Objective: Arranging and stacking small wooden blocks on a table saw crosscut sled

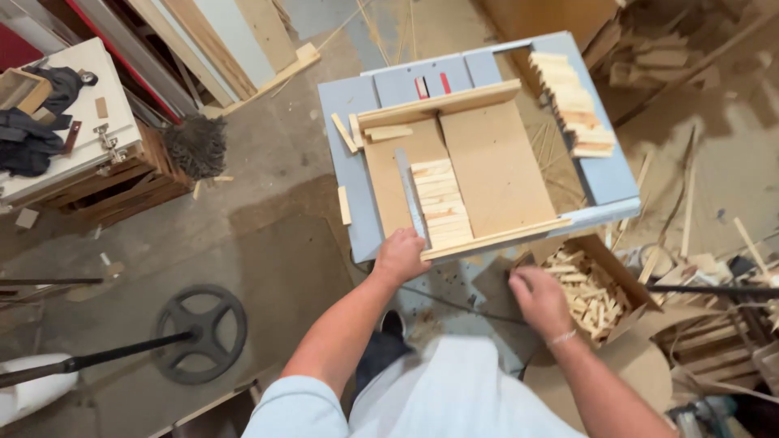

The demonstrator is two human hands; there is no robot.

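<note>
Flanking the hands [399, 255]: sled [495, 174], stacked slats [439, 203], offcut box [625, 276].

I see a dusty concrete floor [268, 243] strewn with offcuts. Upper left, boards [219, 40] lean by a white cabinet [73, 122]. Lower left lies a black wheel [201, 331]. Scrap wood [698, 57] piles at the right.

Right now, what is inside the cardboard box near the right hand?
The cardboard box holds a loose heap of small cut wood pieces. The right hand covers its near left corner, and the bottom under the heap is hidden.
</note>
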